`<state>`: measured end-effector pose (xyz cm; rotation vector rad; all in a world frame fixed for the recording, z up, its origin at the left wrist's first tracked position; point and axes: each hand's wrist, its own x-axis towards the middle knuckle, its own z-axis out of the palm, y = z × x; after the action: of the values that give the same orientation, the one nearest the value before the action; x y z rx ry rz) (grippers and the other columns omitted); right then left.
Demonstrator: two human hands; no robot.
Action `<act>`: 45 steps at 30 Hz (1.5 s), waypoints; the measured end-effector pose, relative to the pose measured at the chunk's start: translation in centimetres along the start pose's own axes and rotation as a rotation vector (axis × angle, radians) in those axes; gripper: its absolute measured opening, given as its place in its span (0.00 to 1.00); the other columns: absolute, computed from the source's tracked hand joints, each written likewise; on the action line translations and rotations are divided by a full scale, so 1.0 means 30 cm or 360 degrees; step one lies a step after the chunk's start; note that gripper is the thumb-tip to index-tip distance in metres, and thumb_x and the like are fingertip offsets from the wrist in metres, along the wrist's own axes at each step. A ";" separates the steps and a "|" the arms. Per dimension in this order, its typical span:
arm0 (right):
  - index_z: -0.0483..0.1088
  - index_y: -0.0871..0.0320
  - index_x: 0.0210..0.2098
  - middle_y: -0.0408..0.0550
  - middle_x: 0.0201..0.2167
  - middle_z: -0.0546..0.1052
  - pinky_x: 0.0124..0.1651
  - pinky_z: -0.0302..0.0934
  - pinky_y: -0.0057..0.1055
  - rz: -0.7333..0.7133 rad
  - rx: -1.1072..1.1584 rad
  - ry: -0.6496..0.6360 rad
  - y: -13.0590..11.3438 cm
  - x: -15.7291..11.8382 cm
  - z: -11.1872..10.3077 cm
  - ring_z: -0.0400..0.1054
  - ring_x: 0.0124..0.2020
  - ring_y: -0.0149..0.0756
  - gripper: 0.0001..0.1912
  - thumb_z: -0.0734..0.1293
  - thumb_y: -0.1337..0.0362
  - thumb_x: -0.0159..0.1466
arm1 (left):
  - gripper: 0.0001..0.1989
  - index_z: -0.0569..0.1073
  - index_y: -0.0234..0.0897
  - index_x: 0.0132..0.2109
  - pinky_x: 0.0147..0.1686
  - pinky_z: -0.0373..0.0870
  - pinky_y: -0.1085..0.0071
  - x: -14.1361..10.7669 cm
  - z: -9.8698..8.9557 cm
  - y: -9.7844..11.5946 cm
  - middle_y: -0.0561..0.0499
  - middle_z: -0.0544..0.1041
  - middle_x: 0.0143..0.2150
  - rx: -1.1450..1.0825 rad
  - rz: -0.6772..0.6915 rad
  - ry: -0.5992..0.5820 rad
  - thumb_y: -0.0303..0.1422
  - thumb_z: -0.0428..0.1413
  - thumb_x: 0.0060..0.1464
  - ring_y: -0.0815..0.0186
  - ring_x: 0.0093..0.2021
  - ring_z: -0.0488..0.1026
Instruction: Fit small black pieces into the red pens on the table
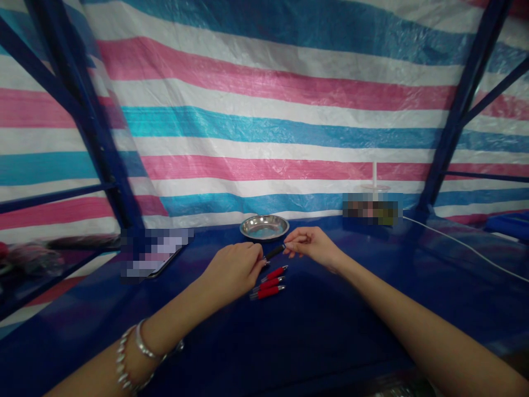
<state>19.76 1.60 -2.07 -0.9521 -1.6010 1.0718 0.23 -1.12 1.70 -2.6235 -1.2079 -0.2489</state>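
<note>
A black pen (275, 253) is held between both hands, just above the blue table. My left hand (238, 268) is closed around one end, its fingers hiding that part. At the other end, the thumb and fingers of my right hand (311, 246) pinch the pen's silver tip. Three red pens with silver tips, among them the nearest red pen (269, 292), lie side by side below the black one, close to my left hand. Behind the hands sits a shallow round metal dish (264, 227).
On the left of the blue table (330, 325) lies a phone-like device (165, 259), partly blurred out. A pixelated item (372, 209) and a white cable (463, 248) are at the right. Blue metal posts and a striped plastic sheet (281, 127) stand behind.
</note>
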 end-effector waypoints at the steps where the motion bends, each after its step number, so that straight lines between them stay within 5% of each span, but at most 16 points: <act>1: 0.67 0.63 0.29 0.43 0.21 0.74 0.24 0.55 0.22 -0.0002 0.0011 -0.0012 0.000 0.000 0.001 0.66 0.21 0.25 0.11 0.68 0.62 0.48 | 0.05 0.67 0.35 0.34 0.28 0.61 0.71 0.000 0.001 0.002 0.49 0.71 0.31 0.0000 0.0003 -0.0002 0.30 0.48 0.55 0.62 0.32 0.68; 18: 0.66 0.61 0.30 0.44 0.24 0.74 0.23 0.53 0.22 -0.0034 0.0090 0.0058 -0.013 -0.008 -0.004 0.64 0.21 0.24 0.12 0.67 0.61 0.49 | 0.05 0.67 0.34 0.34 0.28 0.61 0.71 0.002 0.006 0.004 0.48 0.71 0.31 0.0039 0.0020 0.0010 0.30 0.48 0.56 0.61 0.33 0.68; 45: 0.67 0.62 0.27 0.42 0.19 0.72 0.27 0.58 0.25 0.0005 -0.0053 -0.0121 0.001 -0.005 0.007 0.65 0.21 0.26 0.10 0.68 0.66 0.46 | 0.05 0.68 0.33 0.34 0.27 0.61 0.70 0.001 0.011 0.013 0.48 0.70 0.30 0.0148 0.0036 -0.0054 0.28 0.48 0.56 0.61 0.31 0.68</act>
<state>19.61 1.41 -2.17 -0.9463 -1.6841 1.0982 0.56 -1.25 1.32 -2.5696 -1.1702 -0.1415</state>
